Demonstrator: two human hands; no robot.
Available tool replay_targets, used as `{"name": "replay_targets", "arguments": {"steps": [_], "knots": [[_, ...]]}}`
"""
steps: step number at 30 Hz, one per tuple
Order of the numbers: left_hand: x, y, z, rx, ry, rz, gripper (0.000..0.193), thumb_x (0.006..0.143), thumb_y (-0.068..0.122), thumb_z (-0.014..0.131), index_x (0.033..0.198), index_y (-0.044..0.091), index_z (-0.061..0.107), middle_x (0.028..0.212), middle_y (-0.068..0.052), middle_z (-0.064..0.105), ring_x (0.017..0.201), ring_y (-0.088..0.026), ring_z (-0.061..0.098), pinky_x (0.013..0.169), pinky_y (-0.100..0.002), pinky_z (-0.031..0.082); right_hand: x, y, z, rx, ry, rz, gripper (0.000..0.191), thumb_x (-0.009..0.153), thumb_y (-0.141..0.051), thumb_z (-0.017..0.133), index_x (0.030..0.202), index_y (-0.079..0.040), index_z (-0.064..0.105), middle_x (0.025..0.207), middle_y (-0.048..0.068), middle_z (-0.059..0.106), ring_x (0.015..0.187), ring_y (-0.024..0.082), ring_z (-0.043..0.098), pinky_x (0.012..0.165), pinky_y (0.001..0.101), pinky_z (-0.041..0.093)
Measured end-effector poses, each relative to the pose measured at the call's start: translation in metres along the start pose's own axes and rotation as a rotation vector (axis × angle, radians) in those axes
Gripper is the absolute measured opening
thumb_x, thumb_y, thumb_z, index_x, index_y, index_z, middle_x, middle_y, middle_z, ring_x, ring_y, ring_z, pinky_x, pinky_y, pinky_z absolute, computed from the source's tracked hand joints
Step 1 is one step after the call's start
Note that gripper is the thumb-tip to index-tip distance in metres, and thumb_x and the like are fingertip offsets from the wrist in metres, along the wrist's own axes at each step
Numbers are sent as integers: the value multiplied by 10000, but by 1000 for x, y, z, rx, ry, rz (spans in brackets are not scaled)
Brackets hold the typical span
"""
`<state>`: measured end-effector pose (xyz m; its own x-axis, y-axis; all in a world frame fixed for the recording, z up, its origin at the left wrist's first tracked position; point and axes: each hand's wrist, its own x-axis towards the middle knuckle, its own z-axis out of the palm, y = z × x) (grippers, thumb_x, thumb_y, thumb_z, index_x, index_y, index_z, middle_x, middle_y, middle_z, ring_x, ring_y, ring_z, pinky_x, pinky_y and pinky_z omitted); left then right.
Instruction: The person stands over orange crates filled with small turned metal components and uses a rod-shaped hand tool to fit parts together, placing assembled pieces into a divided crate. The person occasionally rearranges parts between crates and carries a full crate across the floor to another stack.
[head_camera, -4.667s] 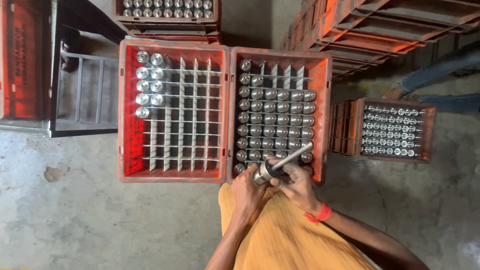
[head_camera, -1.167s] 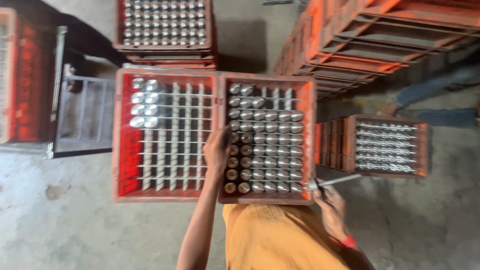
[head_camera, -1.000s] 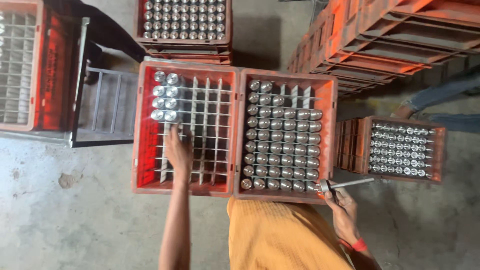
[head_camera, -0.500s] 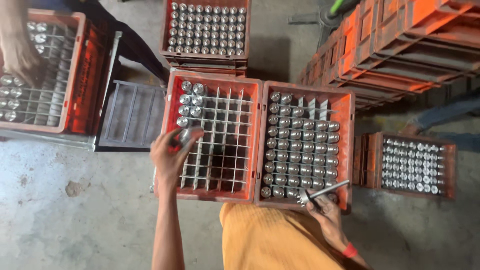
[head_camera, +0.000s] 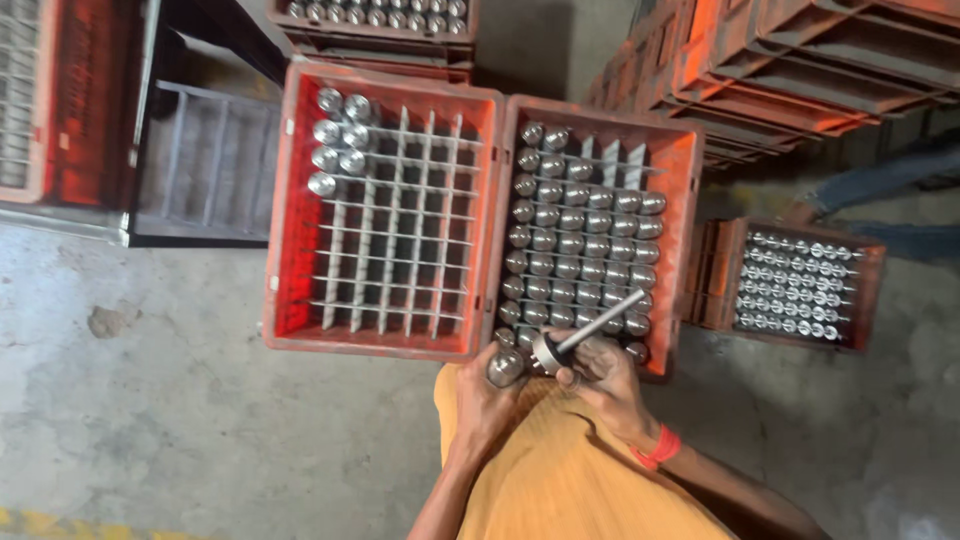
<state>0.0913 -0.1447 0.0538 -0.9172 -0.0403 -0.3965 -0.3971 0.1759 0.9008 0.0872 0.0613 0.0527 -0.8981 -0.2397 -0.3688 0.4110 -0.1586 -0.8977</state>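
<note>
Hands meet at the near edge of the right orange crate (head_camera: 680, 180): the left hand (head_camera: 487, 398) is closed around a shiny metal cylinder (head_camera: 505, 367), round end face turned up toward the camera. The right hand (head_camera: 600, 375) grips a rod-shaped gauge (head_camera: 588, 326) at its disc-shaped head, just beside the cylinder. Its long axis slants up and to the right over the crate's filled cells.

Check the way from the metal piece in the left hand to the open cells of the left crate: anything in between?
Nothing visible blocks it. The left hand holds the metal piece at the near rims where the left crate and right crate meet; the cells nearest it are bare.
</note>
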Motion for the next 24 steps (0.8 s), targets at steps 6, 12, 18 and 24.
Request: {"name": "replay_targets", "arguments": {"steps": [6,12,18,24], "knots": [[-2,60,42,238,-164,-39,500,674,404,936,943,62,691,758,-147,739,705,-324,736,608,-439,551,-21,-21,-27,-2,-7,-60,488,902,-70,778,1345,7,588,1474,133,587,1333,224,585,1095,384,507],[-7,48,77,299,-342,43,426,697,320,839,1041,96,726,877,-190,753,838,-394,717,716,-478,550,-41,-3,-81,-240,-151,-212,486,889,-86,804,1330,17,627,1474,150,591,1342,268,586,1025,398,551],[7,-11,116,362,-469,73,471,756,414,878,1009,66,687,818,-204,739,776,-388,714,691,-479,539,-47,24,-134,221,27,118,434,860,-21,716,1278,24,609,1392,91,617,1187,182,644,880,367,621],[152,-35,128,800,-115,469,494,954,372,804,1296,119,553,753,-98,721,501,-257,652,438,-398,462,-50,25,-197,178,592,-220,470,929,120,636,1392,39,610,1118,2,623,943,59,555,840,207,452]]}}
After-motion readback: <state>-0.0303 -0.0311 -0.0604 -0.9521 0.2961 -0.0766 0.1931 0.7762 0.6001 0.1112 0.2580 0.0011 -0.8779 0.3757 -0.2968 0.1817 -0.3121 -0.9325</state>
